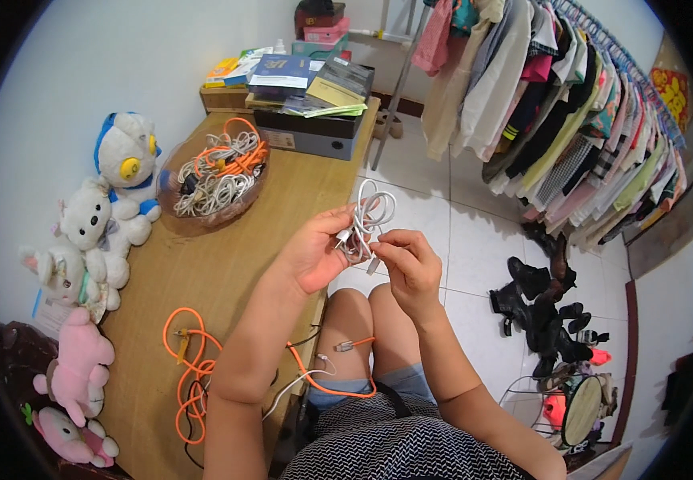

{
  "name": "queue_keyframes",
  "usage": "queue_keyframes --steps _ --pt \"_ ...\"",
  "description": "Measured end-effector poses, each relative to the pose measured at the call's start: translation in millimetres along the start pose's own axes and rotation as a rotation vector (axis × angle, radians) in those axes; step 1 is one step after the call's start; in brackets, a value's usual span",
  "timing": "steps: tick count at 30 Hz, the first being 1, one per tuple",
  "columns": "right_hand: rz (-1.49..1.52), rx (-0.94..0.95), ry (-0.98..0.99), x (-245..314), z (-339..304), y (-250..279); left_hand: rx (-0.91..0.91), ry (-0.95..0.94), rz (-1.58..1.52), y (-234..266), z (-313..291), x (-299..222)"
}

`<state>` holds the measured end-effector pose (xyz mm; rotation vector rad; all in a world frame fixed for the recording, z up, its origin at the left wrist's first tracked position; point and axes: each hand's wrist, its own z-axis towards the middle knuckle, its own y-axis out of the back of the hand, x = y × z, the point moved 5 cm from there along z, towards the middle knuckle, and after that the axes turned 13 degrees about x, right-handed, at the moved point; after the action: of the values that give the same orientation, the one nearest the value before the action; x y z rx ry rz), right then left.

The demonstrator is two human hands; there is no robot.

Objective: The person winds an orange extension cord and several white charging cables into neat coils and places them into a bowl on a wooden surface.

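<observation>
Some orange cable lies across desk and lap, both hands' fingers gripping white cable.

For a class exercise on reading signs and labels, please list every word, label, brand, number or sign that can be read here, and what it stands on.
None reads clearly.
Dark blue package: light print, too small to read.
Grey and black box: white label, too small to read.
Yellow package: print too small to read.
Held white cable: no readable mark.
</observation>
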<state>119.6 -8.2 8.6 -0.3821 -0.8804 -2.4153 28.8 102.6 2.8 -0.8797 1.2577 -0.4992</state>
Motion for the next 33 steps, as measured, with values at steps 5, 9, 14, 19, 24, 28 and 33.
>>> queue_keyframes --steps 5,9,14,19,24,28,33 --pt "-0.083 0.017 -0.055 4.0 2.6 3.6 0.019 0.01 -0.172 -4.7 -2.8 -1.7" --pt "-0.031 -0.004 -0.053 3.3 -0.1 5.7 0.041 0.057 -0.156 -0.5 -2.0 2.3" --pt "0.378 -0.006 -0.187 -15.6 -6.9 3.7 0.023 0.062 -0.043 -3.0 0.3 3.4" --pt "0.922 -0.001 -0.48 -30.5 -6.5 -5.4 0.115 0.056 0.156 -14.0 1.8 1.6" --pt "0.558 0.044 -0.422 -17.5 4.9 4.5 0.073 0.009 0.396 -13.0 1.0 -0.4" --pt "0.403 -0.021 -0.324 -12.0 3.4 6.4 0.066 -0.049 0.591 -17.7 -0.6 -7.6" --pt "0.308 -0.02 -0.27 -10.2 3.4 2.9 0.01 -0.002 0.468 -11.2 -1.7 -8.8"
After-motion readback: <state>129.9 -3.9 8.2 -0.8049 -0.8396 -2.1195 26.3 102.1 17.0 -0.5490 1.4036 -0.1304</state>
